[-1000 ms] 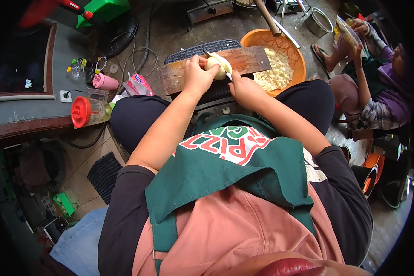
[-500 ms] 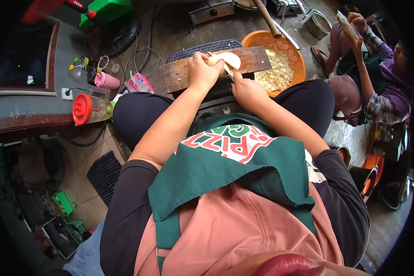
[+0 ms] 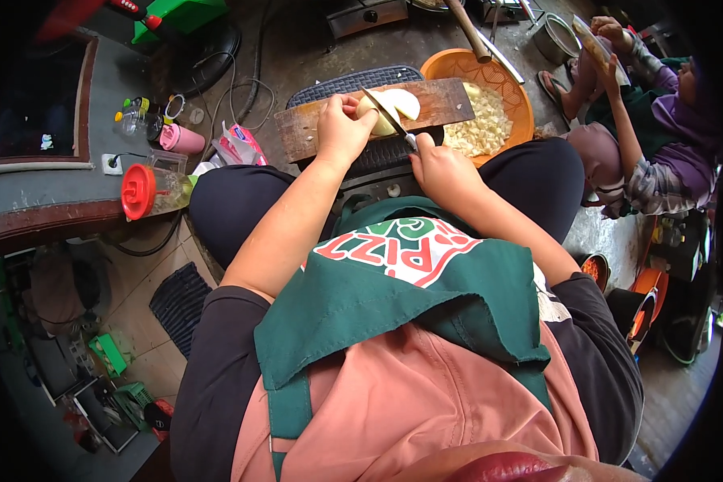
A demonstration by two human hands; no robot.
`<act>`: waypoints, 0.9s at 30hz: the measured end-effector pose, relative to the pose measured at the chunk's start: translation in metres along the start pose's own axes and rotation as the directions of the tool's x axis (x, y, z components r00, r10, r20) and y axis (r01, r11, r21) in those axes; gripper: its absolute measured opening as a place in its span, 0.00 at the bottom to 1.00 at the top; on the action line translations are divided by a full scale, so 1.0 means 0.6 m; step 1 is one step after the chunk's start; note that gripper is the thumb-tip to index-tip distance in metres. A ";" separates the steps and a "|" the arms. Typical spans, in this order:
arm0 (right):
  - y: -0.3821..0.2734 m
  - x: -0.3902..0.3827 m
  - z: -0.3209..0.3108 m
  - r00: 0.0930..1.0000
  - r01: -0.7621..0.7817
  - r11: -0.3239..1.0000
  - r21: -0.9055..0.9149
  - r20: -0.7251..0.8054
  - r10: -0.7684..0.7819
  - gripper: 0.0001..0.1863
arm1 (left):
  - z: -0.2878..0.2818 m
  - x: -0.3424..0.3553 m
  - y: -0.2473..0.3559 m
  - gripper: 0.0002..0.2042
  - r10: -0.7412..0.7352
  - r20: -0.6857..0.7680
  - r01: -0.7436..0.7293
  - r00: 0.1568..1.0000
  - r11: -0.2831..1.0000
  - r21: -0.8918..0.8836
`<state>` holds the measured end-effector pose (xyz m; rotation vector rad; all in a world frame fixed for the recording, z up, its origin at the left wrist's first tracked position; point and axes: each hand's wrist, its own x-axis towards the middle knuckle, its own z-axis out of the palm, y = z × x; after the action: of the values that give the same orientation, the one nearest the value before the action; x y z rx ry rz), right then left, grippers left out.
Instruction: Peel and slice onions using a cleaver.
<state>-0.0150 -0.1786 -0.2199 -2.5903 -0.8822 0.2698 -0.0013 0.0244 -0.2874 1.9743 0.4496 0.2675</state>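
Across a black woven surface in front of me lies a wooden cutting board point(image 3: 301, 138). My left hand point(image 3: 341, 128) grips a pale, peeled vegetable piece point(image 3: 377, 122) on it, fingers curled against its left side. A second pale piece point(image 3: 405, 103), rounded and flat-cut, rests just right of it. In my right hand point(image 3: 448, 167) is a knife point(image 3: 394, 122), closed round the handle, its blade slanting up and left across the held piece. Right of the board an orange plastic basket point(image 3: 527, 103) holds many small pale cubes point(image 3: 480, 127).
A wooden handle point(image 3: 467, 32) leans over the basket's far rim. Beyond it stand a metal pot point(image 3: 556, 38) and a stove point(image 3: 365, 16). Another person point(image 3: 651, 136) sits at right. A red-lidded jug point(image 3: 140, 193) and a pink tumbler point(image 3: 181, 140) are at left, with cables nearby.
My left hand has drawn back a little to the left, showing more of the vegetable. The knife blade now lies in plain sight across it. The view has shifted slightly.
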 end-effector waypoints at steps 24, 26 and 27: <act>-0.001 0.053 0.038 0.977 -0.140 0.989 0.050 0.169 0.130 0.13 | -0.028 -0.008 0.033 0.12 -0.126 0.182 0.153 0.975 0.978 -0.140; 0.022 0.061 0.040 0.994 -0.031 0.999 0.044 0.107 0.026 0.14 | -0.022 -0.007 0.033 0.12 -0.102 0.153 0.128 0.983 0.977 -0.171; 0.015 0.059 0.034 0.994 -0.029 0.999 0.044 0.108 0.024 0.14 | -0.023 -0.008 0.030 0.13 -0.084 0.119 0.107 0.989 0.975 -0.196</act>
<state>0.0118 -0.1572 -0.2440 -2.5673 -0.8688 0.4347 -0.0076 0.0265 -0.2650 1.7538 0.4276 0.1363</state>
